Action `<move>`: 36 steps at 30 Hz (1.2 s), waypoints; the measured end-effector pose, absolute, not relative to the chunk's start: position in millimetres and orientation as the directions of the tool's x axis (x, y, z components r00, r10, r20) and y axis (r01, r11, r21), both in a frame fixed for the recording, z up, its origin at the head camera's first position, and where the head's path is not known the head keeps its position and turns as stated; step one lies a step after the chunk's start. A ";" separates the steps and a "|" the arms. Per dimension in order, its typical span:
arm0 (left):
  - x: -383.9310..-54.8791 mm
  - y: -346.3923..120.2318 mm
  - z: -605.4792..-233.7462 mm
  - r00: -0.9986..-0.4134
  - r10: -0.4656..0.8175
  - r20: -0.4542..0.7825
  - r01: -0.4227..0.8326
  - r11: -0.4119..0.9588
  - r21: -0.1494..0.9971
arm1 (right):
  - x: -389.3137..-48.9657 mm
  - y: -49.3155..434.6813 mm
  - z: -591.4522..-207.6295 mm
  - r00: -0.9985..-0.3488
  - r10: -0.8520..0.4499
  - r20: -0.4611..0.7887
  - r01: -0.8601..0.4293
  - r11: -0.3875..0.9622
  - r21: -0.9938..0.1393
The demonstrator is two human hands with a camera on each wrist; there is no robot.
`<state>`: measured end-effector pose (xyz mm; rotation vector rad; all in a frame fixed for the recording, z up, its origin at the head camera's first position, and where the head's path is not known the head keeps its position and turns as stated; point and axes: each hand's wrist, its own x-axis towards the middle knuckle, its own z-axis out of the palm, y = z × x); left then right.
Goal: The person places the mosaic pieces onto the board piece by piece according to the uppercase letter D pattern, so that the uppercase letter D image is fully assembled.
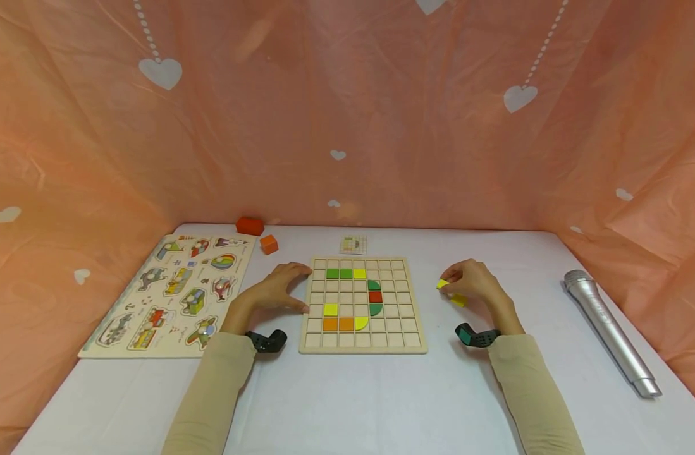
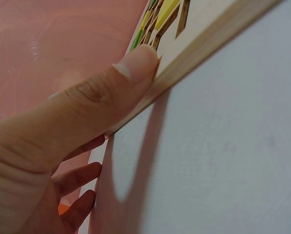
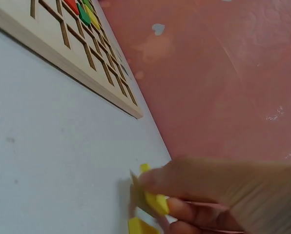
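A square wooden grid board (image 1: pixel 363 351) lies on the table with green, yellow, red and orange pieces in some cells. At its left side is my left hand (image 1: pixel 273 291), thumb and fingers spread along the edge; the left wrist view shows the thumb (image 2: pixel 140 63) against the board's rim. To the right of the board, my right hand (image 1: pixel 473 281) pinches a small flat yellow piece (image 3: pixel 157 202) between thumb and fingers. Just below it another yellow piece (image 1: pixel 458 301) lies on the table. The fingers partly hide the held piece.
Behind the board lies a small pattern card (image 1: pixel 354 244). A picture puzzle board (image 1: pixel 114 303) is at the left, with a red block (image 1: pixel 250 226) and an orange block (image 1: pixel 269 244) near its far corner. A silver microphone (image 1: pixel 611 332) lies far right.
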<state>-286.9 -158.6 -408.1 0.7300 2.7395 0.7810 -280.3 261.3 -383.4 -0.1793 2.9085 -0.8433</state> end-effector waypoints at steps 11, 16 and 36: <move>-286.0 -157.2 -407.3 -0.865 0.497 -0.071 0.382 0.743 0.550 | -286.2 231.3 -389.8 -0.976 -0.170 0.132 -0.215 0.718 -0.662; -285.9 -157.1 -409.0 -0.863 0.501 -0.069 0.381 0.733 0.563 | -280.5 194.7 -385.8 -0.946 -0.248 0.209 -0.322 0.638 -0.699; -286.1 -158.1 -407.2 -0.864 0.499 -0.071 0.382 0.739 0.555 | -270.7 84.4 -396.8 -0.789 -0.518 0.331 -0.589 0.483 -0.649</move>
